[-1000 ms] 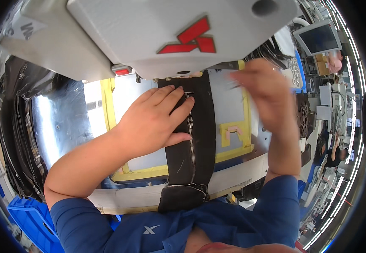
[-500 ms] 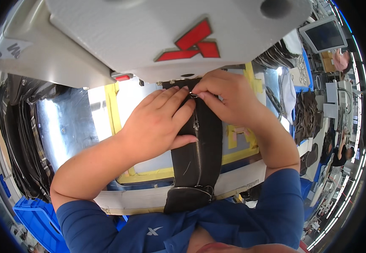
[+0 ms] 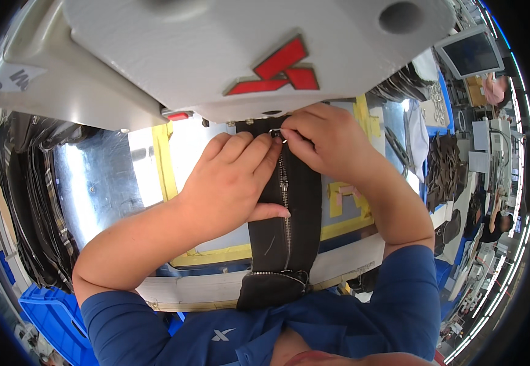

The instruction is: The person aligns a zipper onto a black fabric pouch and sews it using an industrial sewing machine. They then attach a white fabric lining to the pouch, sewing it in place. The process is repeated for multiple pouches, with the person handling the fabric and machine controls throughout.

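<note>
A long black fabric piece (image 3: pixel 304 226) with a metal zipper (image 3: pixel 287 232) down its middle runs from under the machine toward my body. A zipper slider (image 3: pixel 284 184) sits partway along the teeth. My left hand (image 3: pixel 231 177) lies on the fabric's left side, thumb spread onto the zipper, fingertips by its far end. There, my right hand (image 3: pixel 323 137) pinches a small shiny metal piece (image 3: pixel 275 132) between thumb and forefinger; its exact kind is unclear. At the near edge the fabric folds over, with a second curved zipper (image 3: pixel 277 274).
A large grey sewing machine head (image 3: pixel 216 55) with a red emblem overhangs the far side. Yellow tape (image 3: pixel 165 161) marks the worktable. Dark garment pieces (image 3: pixel 27 201) hang at left, above a blue bin (image 3: pixel 57 320). A monitor (image 3: pixel 469 52) and more dark pieces (image 3: pixel 442 168) are at right.
My left fingers have drawn slightly back toward me and bent more, uncovering the metal piece. The right hand has shifted a little at the same spot, still pinching.
</note>
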Tool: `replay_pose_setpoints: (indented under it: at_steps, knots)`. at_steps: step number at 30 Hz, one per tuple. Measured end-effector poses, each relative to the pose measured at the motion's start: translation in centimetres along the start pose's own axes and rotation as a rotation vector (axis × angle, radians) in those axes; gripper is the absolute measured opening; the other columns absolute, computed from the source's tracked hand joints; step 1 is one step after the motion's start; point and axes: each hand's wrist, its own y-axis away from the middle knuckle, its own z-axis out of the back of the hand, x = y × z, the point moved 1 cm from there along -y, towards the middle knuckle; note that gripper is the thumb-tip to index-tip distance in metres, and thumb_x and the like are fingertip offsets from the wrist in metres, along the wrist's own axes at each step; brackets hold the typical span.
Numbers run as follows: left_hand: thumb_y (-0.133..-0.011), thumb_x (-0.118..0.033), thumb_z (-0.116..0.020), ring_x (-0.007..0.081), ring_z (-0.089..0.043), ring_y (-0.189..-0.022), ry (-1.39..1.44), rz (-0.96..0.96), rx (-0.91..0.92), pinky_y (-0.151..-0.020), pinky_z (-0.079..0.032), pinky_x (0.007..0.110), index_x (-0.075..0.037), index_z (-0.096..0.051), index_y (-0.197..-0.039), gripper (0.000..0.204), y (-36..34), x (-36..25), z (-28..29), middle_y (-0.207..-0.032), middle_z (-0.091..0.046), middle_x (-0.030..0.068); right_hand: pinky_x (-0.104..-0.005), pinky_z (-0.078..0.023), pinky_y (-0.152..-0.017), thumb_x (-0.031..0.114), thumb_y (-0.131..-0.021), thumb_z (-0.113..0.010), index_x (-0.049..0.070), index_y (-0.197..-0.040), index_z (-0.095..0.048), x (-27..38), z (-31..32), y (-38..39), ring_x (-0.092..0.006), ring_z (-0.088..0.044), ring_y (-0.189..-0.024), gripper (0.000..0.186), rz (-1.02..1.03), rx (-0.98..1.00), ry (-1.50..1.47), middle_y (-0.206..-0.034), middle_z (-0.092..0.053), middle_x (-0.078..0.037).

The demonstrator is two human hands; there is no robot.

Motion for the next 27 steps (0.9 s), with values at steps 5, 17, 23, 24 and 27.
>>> replay_pose_setpoints:
  at_steps: [5, 17, 23, 24, 27]
  knots:
    - [-0.078, -0.073, -0.076, 0.0304, -0.054, -0.12, -0.089, 0.01, 0.026, -0.102, -0.044, 0.042, 0.003, -0.061, -0.147, 0.104, 0.0, -0.4, 0.0, -0.149, -0.059, 0.0129, -0.0465, -0.059, -0.074, 0.01, -0.094, -0.07, 0.002, -0.095, -0.075, -0.1, -0.1, -1.7, -0.0374, -0.071, -0.085, 0.01, -0.112, 0.057, -0.014, -0.091, -0.072, -0.015]
    - [-0.072, -0.066, -0.087, 0.0303, -0.06, -0.105, 0.131, 0.12, 0.016, -0.095, -0.049, 0.043, 0.001, -0.066, -0.142, 0.099, -0.5, 0.6, 0.3, -0.152, -0.062, 0.0132, -0.0444, -0.059, -0.083, 0.007, -0.092, -0.071, 0.003, -0.108, -0.078, 0.8, -0.1, -0.1, -0.0348, -0.073, -0.092, 0.019, -0.067, 0.014, 0.093, -0.101, -0.075, -0.015]
    - [-0.073, -0.058, -0.09, 0.0333, -0.062, -0.108, 0.255, 0.164, 0.003, -0.102, -0.049, 0.044, 0.002, -0.068, -0.14, 0.093, -0.8, 0.9, 0.4, -0.151, -0.063, 0.015, -0.0439, -0.059, -0.088, 0.007, -0.088, -0.07, -0.002, -0.118, -0.075, 1.4, -0.7, 1.1, -0.0315, -0.072, -0.097, 0.032, 0.063, -0.061, 0.203, -0.11, -0.073, -0.012]
    - [-0.073, -0.058, -0.09, 0.0337, -0.062, -0.109, 0.265, 0.164, 0.001, -0.103, -0.048, 0.044, 0.002, -0.068, -0.14, 0.092, -0.8, 0.9, 0.4, -0.151, -0.063, 0.0154, -0.0437, -0.059, -0.09, 0.007, -0.087, -0.07, -0.002, -0.118, -0.075, 1.4, -0.6, 1.2, -0.0312, -0.072, -0.098, 0.032, 0.069, -0.047, 0.22, -0.11, -0.073, -0.012]
    - [-0.074, -0.056, -0.09, 0.0347, -0.063, -0.112, 0.284, 0.17, 0.0, -0.105, -0.048, 0.044, 0.002, -0.068, -0.139, 0.09, -0.8, 1.0, 0.3, -0.151, -0.064, 0.0164, -0.0434, -0.058, -0.093, 0.007, -0.086, -0.068, -0.003, -0.117, -0.075, 1.4, -0.6, 1.2, -0.0306, -0.072, -0.099, 0.033, 0.079, -0.017, 0.241, -0.109, -0.073, -0.012]
